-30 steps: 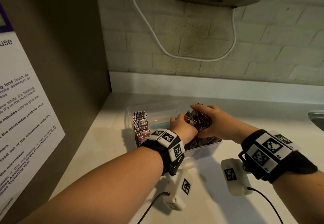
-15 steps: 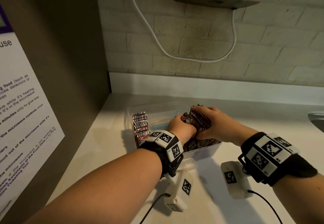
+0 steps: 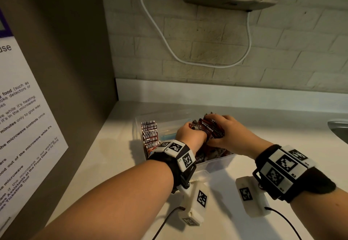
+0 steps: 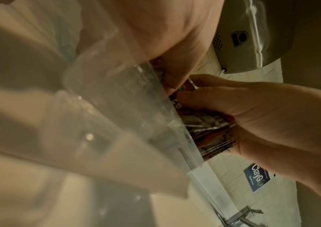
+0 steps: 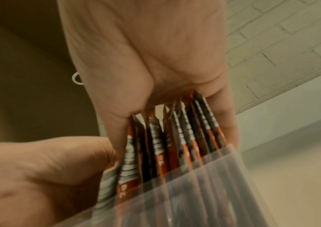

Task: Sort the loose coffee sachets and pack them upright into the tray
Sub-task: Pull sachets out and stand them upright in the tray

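**Two hands on one bundle, tray part-filled**

A sachet bundle (image 3: 211,129) sits at the right end of the clear tray (image 3: 216,161), gripped by the right hand (image 3: 231,133) and steadied by the left hand (image 3: 190,135), fingers curled on it. An upright row (image 3: 149,135) stands at the left end; the middle looks unfilled. A wall sign reads "ClayGo" (image 4: 256,176).

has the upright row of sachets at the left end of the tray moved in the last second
No. The upright row of sachets sits at the same spot against the tray's left wall, and the tray sits unchanged on the counter.
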Tool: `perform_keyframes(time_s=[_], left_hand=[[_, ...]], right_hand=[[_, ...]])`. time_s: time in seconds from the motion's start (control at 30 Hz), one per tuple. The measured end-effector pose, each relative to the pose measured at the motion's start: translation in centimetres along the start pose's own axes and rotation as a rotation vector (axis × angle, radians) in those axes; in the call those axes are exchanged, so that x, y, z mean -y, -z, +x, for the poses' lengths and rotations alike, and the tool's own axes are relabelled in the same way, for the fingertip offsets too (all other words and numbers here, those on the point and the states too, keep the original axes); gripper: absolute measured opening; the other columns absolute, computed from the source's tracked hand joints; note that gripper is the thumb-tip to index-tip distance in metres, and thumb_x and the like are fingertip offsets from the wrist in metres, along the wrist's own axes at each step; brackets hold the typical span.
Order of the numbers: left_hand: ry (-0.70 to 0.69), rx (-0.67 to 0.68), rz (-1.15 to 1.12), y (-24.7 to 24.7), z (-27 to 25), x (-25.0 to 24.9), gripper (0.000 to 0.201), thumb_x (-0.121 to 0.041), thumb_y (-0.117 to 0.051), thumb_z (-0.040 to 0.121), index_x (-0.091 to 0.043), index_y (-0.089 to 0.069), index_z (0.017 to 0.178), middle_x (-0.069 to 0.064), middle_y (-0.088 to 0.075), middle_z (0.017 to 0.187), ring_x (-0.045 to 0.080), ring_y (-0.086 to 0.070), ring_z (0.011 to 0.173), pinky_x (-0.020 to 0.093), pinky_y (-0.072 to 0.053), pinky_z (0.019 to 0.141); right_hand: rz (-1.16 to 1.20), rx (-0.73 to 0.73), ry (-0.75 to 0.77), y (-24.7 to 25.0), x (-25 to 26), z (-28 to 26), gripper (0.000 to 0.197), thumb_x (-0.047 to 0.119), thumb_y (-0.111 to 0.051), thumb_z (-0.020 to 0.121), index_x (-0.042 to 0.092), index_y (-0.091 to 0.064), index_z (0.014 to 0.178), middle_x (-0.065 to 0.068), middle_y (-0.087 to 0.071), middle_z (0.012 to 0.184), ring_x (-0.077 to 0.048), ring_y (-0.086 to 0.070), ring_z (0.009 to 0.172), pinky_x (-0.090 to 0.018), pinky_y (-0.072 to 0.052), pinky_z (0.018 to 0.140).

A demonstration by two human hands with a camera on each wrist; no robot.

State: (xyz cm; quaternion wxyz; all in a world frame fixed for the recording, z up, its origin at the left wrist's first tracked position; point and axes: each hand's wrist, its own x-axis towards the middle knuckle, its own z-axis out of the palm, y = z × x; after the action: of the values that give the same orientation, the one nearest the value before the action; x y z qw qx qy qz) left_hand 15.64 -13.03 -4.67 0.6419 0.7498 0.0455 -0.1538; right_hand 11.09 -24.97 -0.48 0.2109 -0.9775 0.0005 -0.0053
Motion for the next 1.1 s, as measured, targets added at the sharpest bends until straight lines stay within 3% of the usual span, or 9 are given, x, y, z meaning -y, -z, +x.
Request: perform_keyframes(time_s=[0.13,0.27,0.37,0.53,0.7,1.0,1.1], left_hand=[[-0.001,-0.039,-0.073,0.0,-0.2,-0.1,0.033,-0.014,-0.057,0.058,-0.025,-0.061,0.089,0.005,-0.069,0.095,0.028,-0.065,0.091,0.044,-0.056,0.086],[0.006,-0.106,-0.113,0.2,-0.3,-0.2,0.018,-0.01,-0.061,0.074,-0.025,-0.056,0.084,0.001,-0.067,0.093,0.024,-0.064,0.09,0.043,-0.056,0.086],[-0.004,-0.127,-0.11,0.4,-0.1,-0.3,0.016,-0.011,-0.061,0.078,-0.025,-0.057,0.086,0.001,-0.067,0.094,0.023,-0.064,0.089,0.042,-0.056,0.086],[0.008,-0.098,-0.106,0.8,-0.1,-0.3,0.022,-0.007,-0.06,0.075,-0.026,-0.055,0.086,0.002,-0.066,0.094,0.021,-0.063,0.087,0.039,-0.056,0.085],[0.045,-0.04,-0.148,0.6,-0.5,-0.1,0.024,-0.008,-0.065,0.075,-0.026,-0.055,0.087,0.004,-0.067,0.095,0.025,-0.064,0.091,0.045,-0.055,0.088],[0.062,-0.11,-0.224,1.0,-0.8,-0.5,0.014,-0.015,-0.063,0.075,-0.025,-0.056,0.083,0.003,-0.067,0.092,0.027,-0.066,0.091,0.045,-0.055,0.087],[0.072,-0.11,-0.272,1.0,-1.0,-0.8,0.017,-0.022,-0.064,0.066,-0.025,-0.058,0.082,0.004,-0.068,0.093,0.029,-0.066,0.091,0.05,-0.054,0.088]], right_hand=[[-0.006,-0.042,-0.023,-0.3,0.1,-0.1,0.072,0.028,-0.067,0.083,0.035,-0.03,0.144,-0.008,-0.042,0.132,-0.024,-0.055,0.107,-0.028,-0.049,0.087],[-0.003,-0.042,-0.032,-0.3,0.3,-0.1,0.071,0.023,-0.066,0.083,0.033,-0.03,0.144,-0.009,-0.044,0.13,-0.025,-0.055,0.105,-0.027,-0.049,0.085],[-0.005,-0.046,-0.034,-0.2,0.3,-0.1,0.071,0.023,-0.067,0.082,0.033,-0.031,0.143,-0.009,-0.045,0.129,-0.024,-0.055,0.103,-0.025,-0.047,0.083],[-0.013,-0.042,-0.043,-0.2,0.3,0.0,0.072,0.024,-0.068,0.082,0.032,-0.031,0.144,-0.009,-0.045,0.128,-0.017,-0.049,0.093,-0.024,-0.047,0.08],[-0.006,-0.043,-0.04,-0.2,0.2,0.0,0.073,0.024,-0.069,0.082,0.031,-0.031,0.144,-0.008,-0.045,0.128,-0.016,-0.047,0.093,-0.022,-0.043,0.079],[-0.009,-0.04,-0.06,-0.2,0.4,0.0,0.074,0.023,-0.069,0.08,0.03,-0.031,0.144,-0.009,-0.046,0.128,-0.017,-0.049,0.092,-0.022,-0.044,0.076],[-0.016,-0.036,-0.07,-0.2,0.6,0.0,0.075,0.022,-0.068,0.08,0.03,-0.03,0.144,-0.009,-0.045,0.129,-0.021,-0.052,0.098,-0.024,-0.046,0.078]])
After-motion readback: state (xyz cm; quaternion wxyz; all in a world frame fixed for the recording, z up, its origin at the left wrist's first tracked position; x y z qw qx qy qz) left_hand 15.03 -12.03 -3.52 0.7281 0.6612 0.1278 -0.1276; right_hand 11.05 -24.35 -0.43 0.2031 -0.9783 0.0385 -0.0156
